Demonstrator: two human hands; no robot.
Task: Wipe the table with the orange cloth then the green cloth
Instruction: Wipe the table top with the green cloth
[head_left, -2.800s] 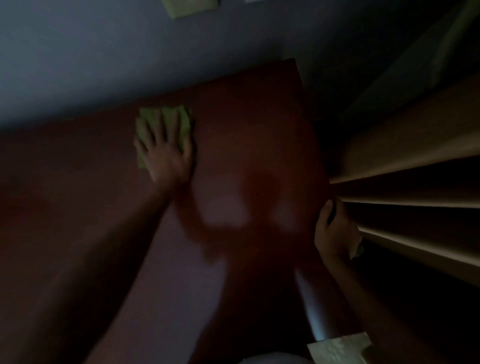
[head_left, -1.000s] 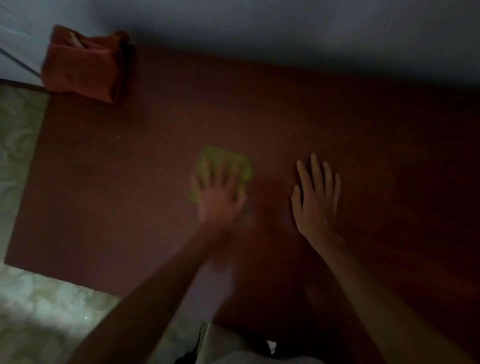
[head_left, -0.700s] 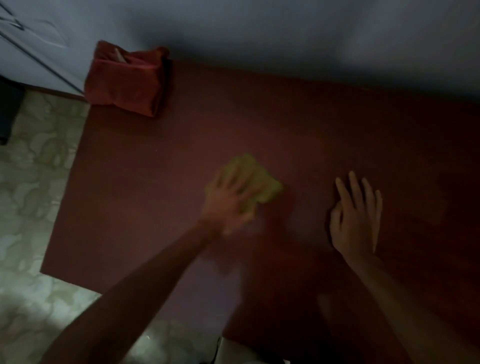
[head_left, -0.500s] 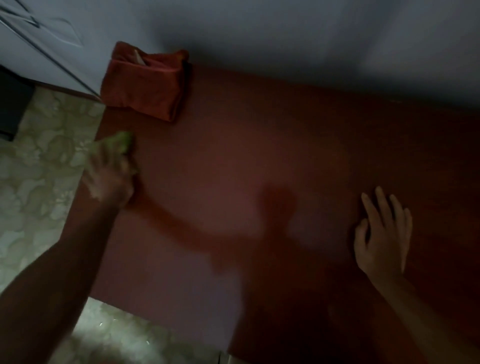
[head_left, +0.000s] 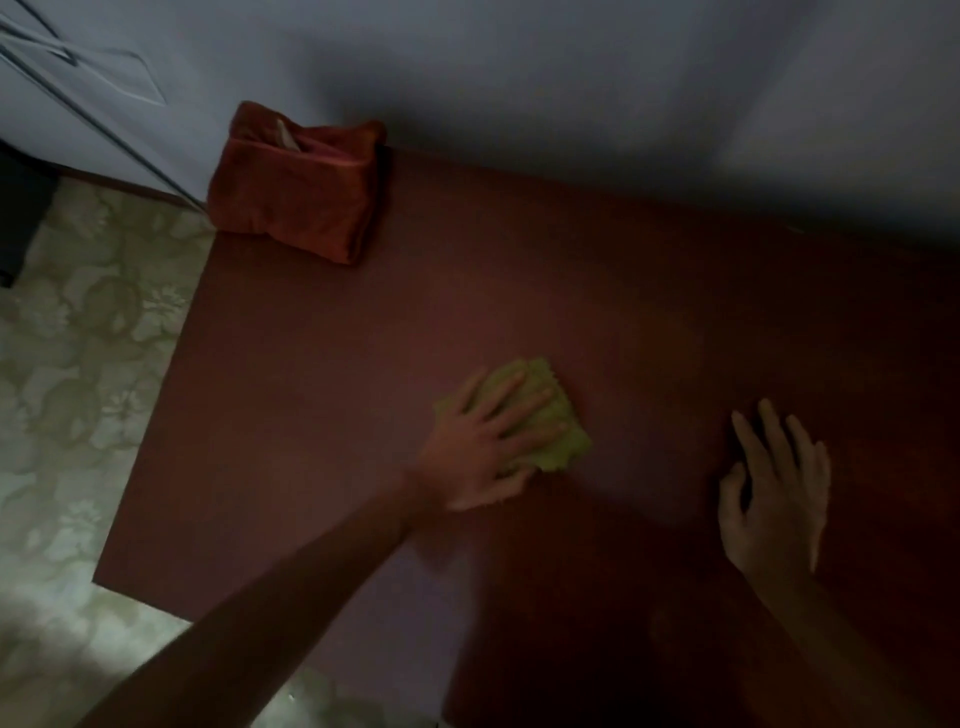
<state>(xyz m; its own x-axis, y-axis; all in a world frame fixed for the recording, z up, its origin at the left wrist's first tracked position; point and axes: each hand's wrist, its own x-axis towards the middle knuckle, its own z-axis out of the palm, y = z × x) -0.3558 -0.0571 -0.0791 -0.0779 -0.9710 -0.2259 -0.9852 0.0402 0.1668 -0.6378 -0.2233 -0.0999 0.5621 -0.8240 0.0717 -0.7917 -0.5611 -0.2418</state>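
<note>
Both hands flat, fingers (head_left: 519, 402) spread

Two hands down on the counter (head_left: 322, 395), one cloth under the left, another parked in the far-left corner.

The left hand (head_left: 483, 447) lies flat on the green cloth (head_left: 558, 431) near the middle of the counter, fingers spread across it, cloth poking out beyond and right of the fingertips. Well to its right, the right hand (head_left: 774, 493) rests palm-down on the bare counter. The orange cloth (head_left: 296, 200) sits folded at the far-left corner, against the wall (head_left: 519, 78) behind. Floor (head_left: 67, 364) lies left of the counter.
</note>
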